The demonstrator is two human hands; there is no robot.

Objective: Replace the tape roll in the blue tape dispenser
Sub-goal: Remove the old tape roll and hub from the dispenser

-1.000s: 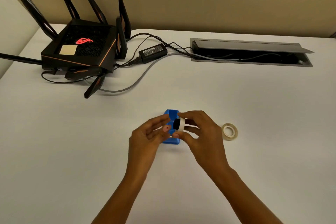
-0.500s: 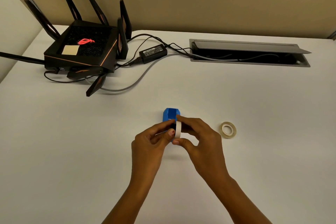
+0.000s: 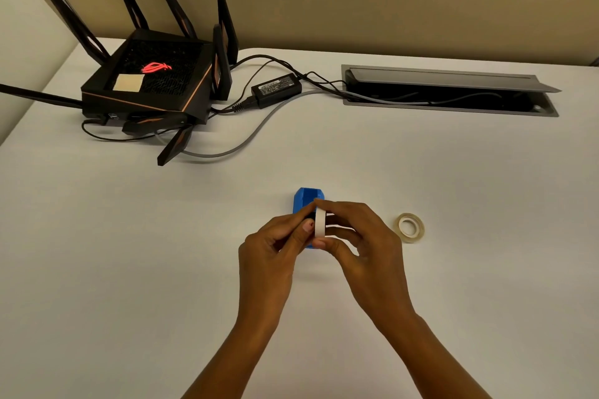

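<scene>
Both hands are meeting over the blue tape dispenser (image 3: pixel 303 201), which is sitting on the white table (image 3: pixel 453 269) at table centre. The right hand (image 3: pixel 363 243) is pinching a white tape roll (image 3: pixel 320 223) edge-on between thumb and forefinger. The left hand (image 3: pixel 272 249) is gripping the roll's side with its fingertips. A second tape roll (image 3: pixel 409 227) is lying flat at 3 o'clock from the hands, apart from them.

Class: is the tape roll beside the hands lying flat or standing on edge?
Lying flat: the tape roll shows its round hole facing up on the table.
</scene>
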